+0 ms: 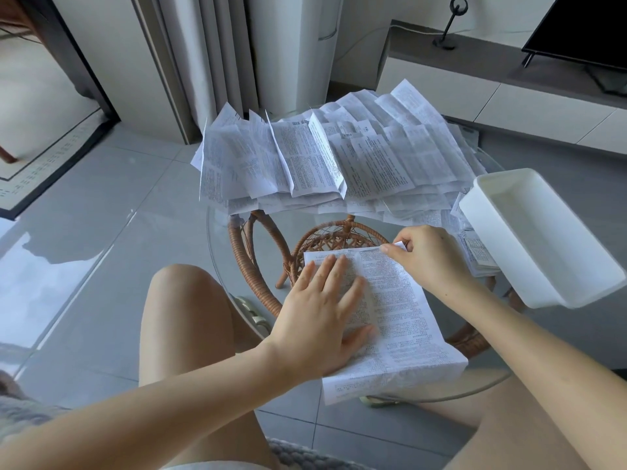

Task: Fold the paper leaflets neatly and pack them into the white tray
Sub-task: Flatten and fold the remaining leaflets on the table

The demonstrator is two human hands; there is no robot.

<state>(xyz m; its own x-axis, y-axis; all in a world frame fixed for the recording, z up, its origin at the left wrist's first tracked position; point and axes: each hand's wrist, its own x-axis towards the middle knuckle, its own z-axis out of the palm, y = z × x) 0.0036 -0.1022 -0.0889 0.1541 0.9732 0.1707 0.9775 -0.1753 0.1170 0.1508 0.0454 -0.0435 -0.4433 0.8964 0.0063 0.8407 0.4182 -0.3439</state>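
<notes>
Item: one printed leaflet (397, 320), lying flat on the glass bench (220, 252) directly in front of the person; long axis runs from the near edge away toward the unfolded pile (339, 157).

Left hand (322, 320): open, palm and fingers spread flat on the sheet's left half, pinning it.

Right hand (424, 256): pinching the sheet's far right corner, which is lifted slightly.

White tray (543, 242): to the right, tilted, apparently empty; nearer the right hand.

Judgement: the fold likely brings the far edge toward the body.
</notes>
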